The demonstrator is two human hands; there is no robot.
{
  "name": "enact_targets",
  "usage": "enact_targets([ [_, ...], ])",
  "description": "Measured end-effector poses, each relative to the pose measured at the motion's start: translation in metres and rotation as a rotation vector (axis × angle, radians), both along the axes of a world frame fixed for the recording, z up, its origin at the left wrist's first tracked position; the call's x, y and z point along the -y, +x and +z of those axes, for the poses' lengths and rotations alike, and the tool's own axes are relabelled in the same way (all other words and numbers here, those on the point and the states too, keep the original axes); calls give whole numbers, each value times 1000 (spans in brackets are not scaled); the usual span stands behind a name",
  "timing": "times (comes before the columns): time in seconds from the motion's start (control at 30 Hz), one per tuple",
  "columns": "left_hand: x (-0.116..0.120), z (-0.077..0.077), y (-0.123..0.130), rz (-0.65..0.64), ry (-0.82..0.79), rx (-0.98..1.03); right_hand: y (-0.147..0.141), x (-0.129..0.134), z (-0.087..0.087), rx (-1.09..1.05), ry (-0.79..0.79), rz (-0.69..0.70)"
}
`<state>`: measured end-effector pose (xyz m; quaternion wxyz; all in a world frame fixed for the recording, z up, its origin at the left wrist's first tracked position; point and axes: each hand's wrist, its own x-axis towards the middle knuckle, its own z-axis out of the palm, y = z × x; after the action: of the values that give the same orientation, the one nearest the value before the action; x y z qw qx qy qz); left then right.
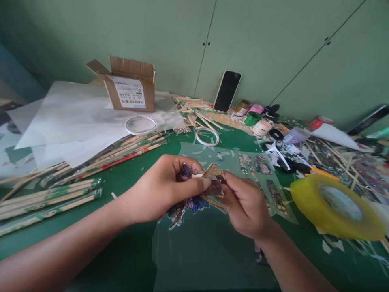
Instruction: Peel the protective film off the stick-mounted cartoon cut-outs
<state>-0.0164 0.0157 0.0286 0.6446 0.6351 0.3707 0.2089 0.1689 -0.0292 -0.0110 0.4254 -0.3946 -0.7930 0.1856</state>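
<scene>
My left hand (159,190) is closed around a colourful illustrated paper cut-out (196,203), its thumb pressed flat on the front. The cut-out has blue, brown and gold parts with a pale trimmed edge. From the other side, my right hand (247,202) pinches the cut-out's gold and brown end; a clear, shiny piece shows between the hands. Whether it is one cut-out or a small stack, I cannot tell. Below both hands lies a clear plastic sheet (209,255). Small printed pieces (263,165) rest on the sheet's far right part.
A big yellow tape roll (306,202) lies at right among scraps. Wrapped sticks (60,198) lie at left. Behind are an open cardboard box (148,95), a leaning phone (227,91), two white rings (207,144) and loose sticks. A green panelled wall (170,28) bounds the table.
</scene>
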Motion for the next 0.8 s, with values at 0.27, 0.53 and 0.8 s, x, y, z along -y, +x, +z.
enact_targets([
  [0.27, 2, 0, -4, -23, -14, 56, 0, -1, 2, 14, 25, 22],
  [0.53, 3, 2, -5, -68, -15, -9, 0, 0, -3, 94, 43, 27],
  [0.8, 2, 1, -5, -70, -71, 90, 2, 1, 0, 47, -61, 67],
])
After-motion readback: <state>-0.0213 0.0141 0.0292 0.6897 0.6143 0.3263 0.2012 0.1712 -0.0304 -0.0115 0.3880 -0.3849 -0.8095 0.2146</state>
